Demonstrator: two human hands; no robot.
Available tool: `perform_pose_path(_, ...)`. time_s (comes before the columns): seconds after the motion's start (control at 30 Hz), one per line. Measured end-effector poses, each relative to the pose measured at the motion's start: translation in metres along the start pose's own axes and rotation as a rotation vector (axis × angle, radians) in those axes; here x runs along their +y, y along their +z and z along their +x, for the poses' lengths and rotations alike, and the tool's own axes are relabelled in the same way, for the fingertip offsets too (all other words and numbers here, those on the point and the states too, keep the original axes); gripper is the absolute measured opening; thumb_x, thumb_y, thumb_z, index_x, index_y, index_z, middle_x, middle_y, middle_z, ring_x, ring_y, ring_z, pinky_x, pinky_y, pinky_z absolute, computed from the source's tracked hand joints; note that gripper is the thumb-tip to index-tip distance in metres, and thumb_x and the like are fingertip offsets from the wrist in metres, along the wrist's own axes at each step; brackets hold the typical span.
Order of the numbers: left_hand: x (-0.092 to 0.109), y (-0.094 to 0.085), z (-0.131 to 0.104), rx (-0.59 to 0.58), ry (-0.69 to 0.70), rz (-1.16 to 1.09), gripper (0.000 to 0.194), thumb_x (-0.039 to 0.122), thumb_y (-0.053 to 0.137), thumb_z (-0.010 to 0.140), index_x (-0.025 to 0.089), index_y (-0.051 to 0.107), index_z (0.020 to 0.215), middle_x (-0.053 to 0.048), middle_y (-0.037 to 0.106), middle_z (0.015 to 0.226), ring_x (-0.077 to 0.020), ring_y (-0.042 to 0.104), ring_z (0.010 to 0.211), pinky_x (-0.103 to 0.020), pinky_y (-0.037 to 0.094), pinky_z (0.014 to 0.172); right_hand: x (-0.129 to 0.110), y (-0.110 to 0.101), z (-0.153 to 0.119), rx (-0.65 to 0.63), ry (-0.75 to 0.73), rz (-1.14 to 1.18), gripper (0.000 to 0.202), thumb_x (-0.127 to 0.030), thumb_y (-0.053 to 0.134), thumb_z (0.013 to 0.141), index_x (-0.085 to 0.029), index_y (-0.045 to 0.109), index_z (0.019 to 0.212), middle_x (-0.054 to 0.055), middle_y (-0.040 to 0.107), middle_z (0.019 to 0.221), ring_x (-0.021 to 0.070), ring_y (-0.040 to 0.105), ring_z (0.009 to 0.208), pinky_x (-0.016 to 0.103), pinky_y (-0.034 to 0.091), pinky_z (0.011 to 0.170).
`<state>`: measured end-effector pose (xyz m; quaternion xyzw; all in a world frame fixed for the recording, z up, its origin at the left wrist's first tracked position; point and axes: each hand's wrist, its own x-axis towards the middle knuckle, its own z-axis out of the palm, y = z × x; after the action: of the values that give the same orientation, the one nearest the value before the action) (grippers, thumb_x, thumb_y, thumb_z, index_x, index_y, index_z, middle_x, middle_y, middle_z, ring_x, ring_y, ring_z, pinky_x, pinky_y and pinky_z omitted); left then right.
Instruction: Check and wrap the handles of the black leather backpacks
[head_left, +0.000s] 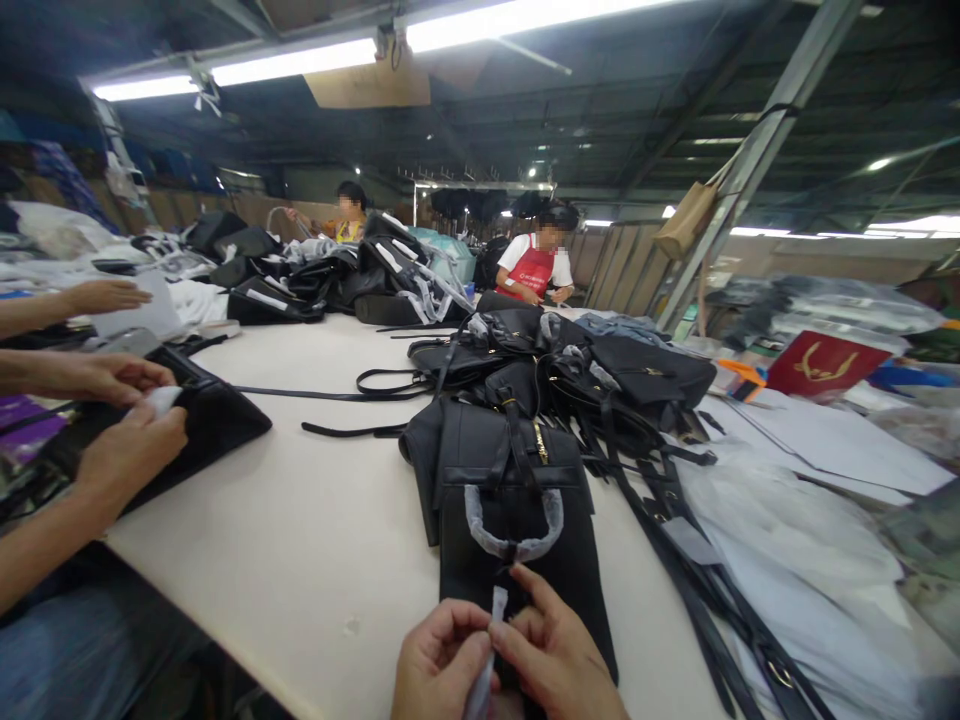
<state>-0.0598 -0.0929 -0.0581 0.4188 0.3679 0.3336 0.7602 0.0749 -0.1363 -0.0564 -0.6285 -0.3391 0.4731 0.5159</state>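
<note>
Black bag (472, 572), open tabletop (330, 540) along left edge, white strip (499, 604) in pinch of both hands (442, 662) (559, 652).

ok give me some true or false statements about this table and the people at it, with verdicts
1. The left hand and right hand both hold a white strip. True.
2. The nearest black bag's handle is bare. False: it is wrapped in clear plastic.
3. The person across the table wears a red apron. True.
4. The red card lies left of the bag pile. False: it is to the right.
</note>
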Motion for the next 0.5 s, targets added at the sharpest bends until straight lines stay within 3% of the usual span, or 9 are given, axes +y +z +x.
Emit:
perform_pose_path(0.07,-0.003,-0.001,-0.001,0.03,0.001,0.018,0.044,0.057,0.078,0.063,0.017,0.065,0.078,0.003,0.058,0.052,-0.0077,0.048,0.042,-0.018,0.042,0.044,0.01,0.002,0.001,0.105,-0.054,0.069,0.079,-0.038,0.076,0.067,-0.015,0.041,0.135,-0.01,0.053,0.058,0.0093,0.043,0.048,0.021,0.029,0.047)
perform_pose_path(0.13,-0.006,-0.001,-0.001,0.041,0.016,0.01,0.045,0.058,0.078,0.063,0.018,0.063,0.078,0.004,0.057,0.054,-0.0077,0.049,0.043,-0.018,0.043,0.043,0.015,0.005,0.002,0.137,-0.088,0.147,0.086,-0.035,0.078,0.065,-0.014,0.035,0.137,-0.01,0.056,0.058,0.0101,0.047,0.049,0.022,0.033,0.049)
perform_pose_path(0.3,-0.013,0.0,0.001,0.064,0.076,-0.159,0.052,0.053,0.083,0.06,0.023,0.049,0.084,0.007,0.054,0.069,-0.0074,0.053,0.046,-0.019,0.045,0.04,0.005,0.01,-0.003,-0.016,0.044,0.441,0.081,-0.03,0.087,0.058,-0.017,0.041,0.124,-0.003,0.067,0.068,0.0102,0.056,0.052,0.019,0.035,0.045)
perform_pose_path(0.43,-0.016,-0.004,0.004,0.013,0.07,-0.223,0.051,0.048,0.084,0.062,0.022,0.046,0.085,0.007,0.055,0.076,-0.0062,0.055,0.047,-0.019,0.046,0.042,-0.008,0.014,-0.006,-0.113,0.104,0.608,0.069,-0.025,0.089,0.055,-0.019,0.054,0.113,-0.002,0.068,0.073,0.0003,0.04,0.038,0.013,0.019,0.035)
perform_pose_path(0.5,-0.016,-0.006,0.005,-0.041,0.018,-0.254,0.05,0.046,0.085,0.061,0.021,0.047,0.082,0.006,0.057,0.075,-0.0059,0.056,0.046,-0.019,0.045,0.044,-0.011,0.015,-0.006,-0.16,0.102,0.645,0.066,-0.024,0.09,0.055,-0.02,0.056,0.111,-0.002,0.069,0.077,-0.0022,0.035,0.036,0.012,0.017,0.034)
